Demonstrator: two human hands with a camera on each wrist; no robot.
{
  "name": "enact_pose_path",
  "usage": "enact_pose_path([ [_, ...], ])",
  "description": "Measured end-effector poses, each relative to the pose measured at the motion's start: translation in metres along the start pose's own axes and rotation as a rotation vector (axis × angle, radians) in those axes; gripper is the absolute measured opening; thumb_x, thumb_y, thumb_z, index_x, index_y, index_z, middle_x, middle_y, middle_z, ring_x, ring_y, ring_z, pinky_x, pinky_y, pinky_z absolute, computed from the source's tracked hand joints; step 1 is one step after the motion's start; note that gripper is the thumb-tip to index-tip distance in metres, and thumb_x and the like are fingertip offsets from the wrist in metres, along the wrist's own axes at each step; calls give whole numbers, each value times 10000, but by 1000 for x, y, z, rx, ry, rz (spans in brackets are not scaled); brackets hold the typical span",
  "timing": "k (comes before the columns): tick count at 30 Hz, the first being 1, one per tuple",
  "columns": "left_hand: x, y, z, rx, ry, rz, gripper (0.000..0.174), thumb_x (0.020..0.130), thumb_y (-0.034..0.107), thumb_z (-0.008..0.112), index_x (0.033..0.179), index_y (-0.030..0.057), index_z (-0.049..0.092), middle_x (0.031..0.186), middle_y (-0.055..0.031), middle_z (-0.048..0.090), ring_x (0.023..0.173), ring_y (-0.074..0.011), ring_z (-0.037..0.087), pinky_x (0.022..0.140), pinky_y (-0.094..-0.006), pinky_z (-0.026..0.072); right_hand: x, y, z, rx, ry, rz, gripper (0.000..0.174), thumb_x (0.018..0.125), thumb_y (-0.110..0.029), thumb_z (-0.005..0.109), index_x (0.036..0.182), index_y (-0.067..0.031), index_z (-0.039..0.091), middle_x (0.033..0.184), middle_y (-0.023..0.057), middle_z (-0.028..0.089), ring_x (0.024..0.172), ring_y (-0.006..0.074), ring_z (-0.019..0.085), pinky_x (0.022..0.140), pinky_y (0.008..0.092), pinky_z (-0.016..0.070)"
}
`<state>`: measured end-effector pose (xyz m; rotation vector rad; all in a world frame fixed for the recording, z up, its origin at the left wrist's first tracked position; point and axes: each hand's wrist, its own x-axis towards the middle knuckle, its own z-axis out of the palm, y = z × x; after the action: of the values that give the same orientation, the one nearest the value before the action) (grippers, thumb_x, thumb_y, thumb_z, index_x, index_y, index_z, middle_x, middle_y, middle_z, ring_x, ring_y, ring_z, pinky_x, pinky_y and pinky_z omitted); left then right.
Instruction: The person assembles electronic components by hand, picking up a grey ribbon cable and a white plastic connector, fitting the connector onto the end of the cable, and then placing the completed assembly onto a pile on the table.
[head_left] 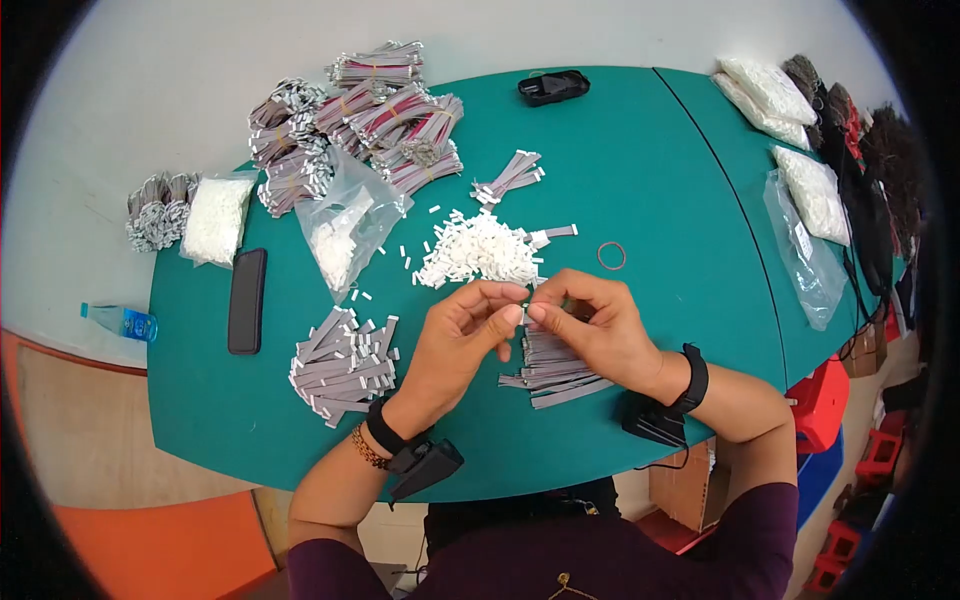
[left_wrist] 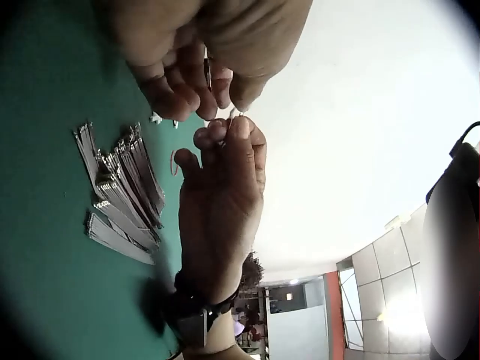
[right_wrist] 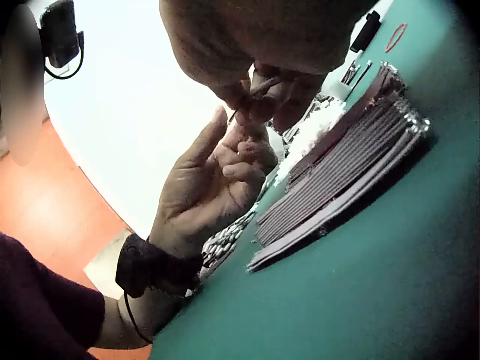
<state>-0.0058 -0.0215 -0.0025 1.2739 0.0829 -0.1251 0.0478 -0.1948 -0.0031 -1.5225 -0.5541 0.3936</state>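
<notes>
In the head view both hands meet above the table just below a heap of white connectors (head_left: 485, 250). My left hand (head_left: 455, 345) and my right hand (head_left: 605, 330) pinch a small white connector (head_left: 526, 312) between thumbs and fingertips. The left wrist view shows my right hand (left_wrist: 221, 195) fingertip to fingertip with my left hand (left_wrist: 217, 37). A stack of grey ribbon cables (head_left: 555, 370) lies under my right hand. More cables with white ends (head_left: 345, 370) lie left of my left hand. How far any cable reaches into the connector is hidden by the fingers.
Bundled cables (head_left: 390, 115), an open plastic bag (head_left: 350, 215) and a phone (head_left: 247, 300) occupy the left side of the green table (head_left: 640, 150). A red rubber band (head_left: 611, 256) lies right of the heap. Filled bags (head_left: 812, 195) stand at the far right.
</notes>
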Motion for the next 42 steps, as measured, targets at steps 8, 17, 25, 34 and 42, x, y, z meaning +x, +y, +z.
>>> enact_pose_path([
  [8, -1, -1, -7, -8, -134, -61, 147, 922, 186, 550, 924, 40, 567, 814, -12, 569, 712, -67, 515, 597, -210, 427, -2, 0, 0, 33, -16, 40, 109, 882, -140, 615, 866, -33, 601, 768, -31, 585, 667, -2, 463, 552, 174, 374],
  [17, 1, 4, -16, -80, -188, -98, 141, 911, 190, 567, 918, 49, 563, 806, -2, 557, 692, -62, 495, 592, -208, 406, -1, -11, -2, 216, -175, 178, 119, 891, -147, 602, 897, -31, 573, 828, 10, 626, 756, 53, 571, 613, 202, 481],
  [25, -1, 5, -14, -118, -224, -152, 144, 914, 198, 562, 882, 57, 559, 787, 15, 534, 679, -46, 464, 580, -199, 380, -2, -10, -1, 212, -166, 186, 113, 884, -128, 609, 883, -22, 571, 804, 15, 626, 718, 46, 568, 602, 193, 481],
  [34, -2, 6, -13, -101, -219, -170, 151, 910, 204, 570, 847, 68, 551, 759, 37, 496, 666, -39, 421, 570, -196, 350, -4, -10, -1, 207, -165, 192, 100, 877, -107, 615, 866, -18, 572, 766, 7, 617, 674, 35, 561, 577, 183, 468],
  [42, -2, 6, -14, -96, -225, -175, 168, 903, 223, 580, 837, 75, 537, 760, 27, 499, 631, -40, 395, 555, -189, 334, -4, -11, 0, 234, -153, 173, 93, 871, -96, 619, 857, -19, 571, 755, -2, 608, 669, 32, 561, 571, 181, 465],
])
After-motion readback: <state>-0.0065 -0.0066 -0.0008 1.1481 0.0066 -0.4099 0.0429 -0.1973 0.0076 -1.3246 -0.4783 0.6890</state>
